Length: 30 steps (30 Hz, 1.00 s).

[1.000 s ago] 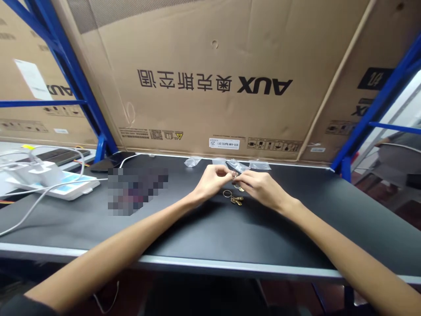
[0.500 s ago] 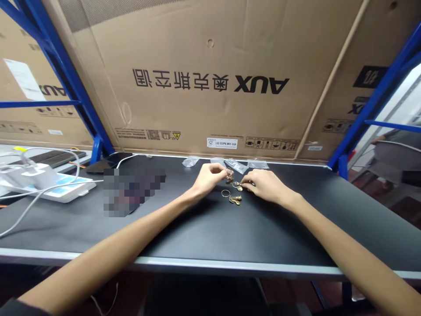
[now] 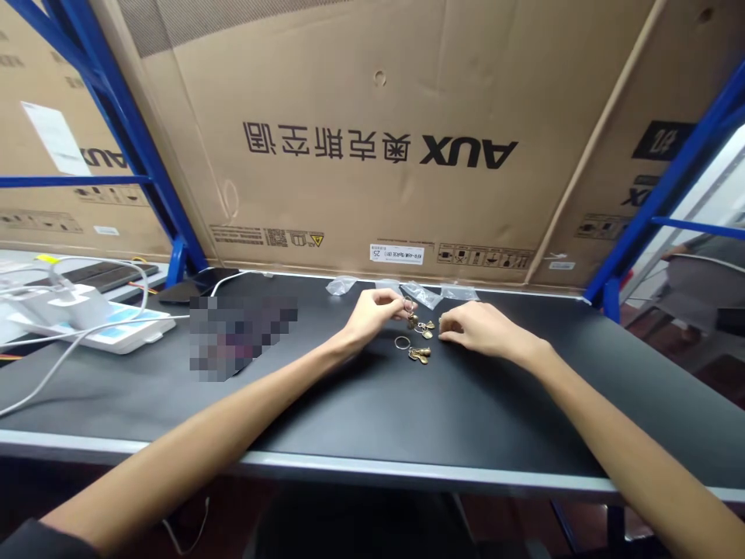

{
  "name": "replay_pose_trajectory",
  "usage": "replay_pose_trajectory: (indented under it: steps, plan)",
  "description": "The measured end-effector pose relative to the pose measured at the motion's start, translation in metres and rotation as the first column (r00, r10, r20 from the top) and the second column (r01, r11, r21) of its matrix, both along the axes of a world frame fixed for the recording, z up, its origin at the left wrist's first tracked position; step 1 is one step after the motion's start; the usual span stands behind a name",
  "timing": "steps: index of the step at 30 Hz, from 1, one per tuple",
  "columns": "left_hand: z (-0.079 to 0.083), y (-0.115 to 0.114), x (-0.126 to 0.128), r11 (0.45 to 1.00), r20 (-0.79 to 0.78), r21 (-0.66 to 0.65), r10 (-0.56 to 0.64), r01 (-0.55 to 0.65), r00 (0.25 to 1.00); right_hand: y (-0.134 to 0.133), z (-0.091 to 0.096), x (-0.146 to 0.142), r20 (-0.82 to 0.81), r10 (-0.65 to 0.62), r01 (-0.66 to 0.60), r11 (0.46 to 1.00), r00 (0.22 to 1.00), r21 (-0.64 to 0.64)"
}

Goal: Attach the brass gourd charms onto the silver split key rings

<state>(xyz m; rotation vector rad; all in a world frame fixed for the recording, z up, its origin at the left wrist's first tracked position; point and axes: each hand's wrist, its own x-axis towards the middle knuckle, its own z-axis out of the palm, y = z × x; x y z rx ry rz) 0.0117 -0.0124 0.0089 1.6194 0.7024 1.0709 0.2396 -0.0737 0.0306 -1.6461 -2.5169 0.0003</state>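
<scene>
over the table [image 3: 361, 419], left hand [image 3: 373, 317] pinches a likely light keyring [image 3: 412, 319], best held by its ring [image 3: 413, 306]; right hand [image 3: 477, 328] curled, grip unclear.

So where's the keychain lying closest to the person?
In the head view, that keychain lies slightly right of centre on the black table, nearer its front edge than the left hand and the right hand, with another keychain just beyond it.

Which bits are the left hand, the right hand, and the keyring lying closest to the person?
Left hand [image 3: 371, 315]: head view, on the back of the hand.
Right hand [image 3: 482, 326]: head view, on the back of the hand.
Keyring [image 3: 420, 355]: head view, on its gold-coloured charms.
</scene>
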Motion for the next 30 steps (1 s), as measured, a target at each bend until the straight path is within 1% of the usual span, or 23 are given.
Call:
replay_pose_trajectory:
  steps: [5, 9, 15, 17, 19, 21, 22, 24, 26, 28, 30]
  plan:
    - [0.001, -0.001, 0.001, 1.000, -0.021, 0.012, -0.005, 0.005, 1.000, -0.002, -0.006, -0.007, 0.004, 0.033, -0.034, 0.996, 0.999, 0.082]
    - [0.001, -0.002, 0.001, 1.000, -0.020, 0.020, -0.009, 0.009, 1.000, -0.004, -0.010, -0.010, 0.037, 0.026, -0.030, 0.994, 0.999, 0.102]
    - [0.001, -0.004, 0.001, 0.999, -0.053, 0.030, -0.015, 0.016, 0.998, -0.004, -0.017, -0.018, 0.133, 0.030, -0.050, 0.988, 0.991, 0.147]
    - [0.001, -0.004, 0.001, 0.999, -0.064, 0.033, -0.019, 0.021, 0.998, -0.003, -0.019, -0.019, 0.132, 0.035, -0.054, 0.988, 0.991, 0.146]
    - [0.001, -0.003, 0.001, 0.999, -0.077, 0.042, -0.021, 0.024, 0.997, -0.002, -0.018, -0.019, 0.052, 0.024, -0.030, 0.992, 0.998, 0.124]
    - [0.000, -0.003, 0.001, 0.998, -0.091, 0.061, -0.013, 0.019, 0.996, -0.001, -0.016, -0.019, -0.123, 0.004, 0.007, 0.996, 0.992, 0.093]
    - [-0.001, -0.003, 0.001, 0.997, -0.094, 0.073, -0.009, 0.016, 0.996, 0.000, -0.014, -0.018, -0.229, 0.001, 0.017, 0.997, 0.974, 0.076]
    - [-0.001, -0.002, 0.001, 0.996, -0.093, 0.093, -0.004, 0.013, 0.996, 0.000, -0.010, -0.018, -0.430, 0.008, 0.009, 0.999, 0.903, 0.036]
    - [-0.002, -0.002, 0.002, 0.994, -0.093, 0.112, -0.003, 0.013, 0.996, 0.000, -0.007, -0.018, -0.588, -0.001, -0.015, 1.000, 0.809, -0.021]
    - [-0.002, -0.002, 0.002, 0.992, -0.101, 0.129, -0.003, 0.016, 0.995, 0.001, -0.006, -0.019, -0.700, -0.033, -0.032, 0.996, 0.713, -0.079]
    - [-0.003, -0.004, 0.003, 0.990, -0.116, 0.141, -0.004, 0.020, 0.993, 0.003, -0.007, -0.020, -0.768, -0.066, -0.035, 0.993, 0.637, -0.114]
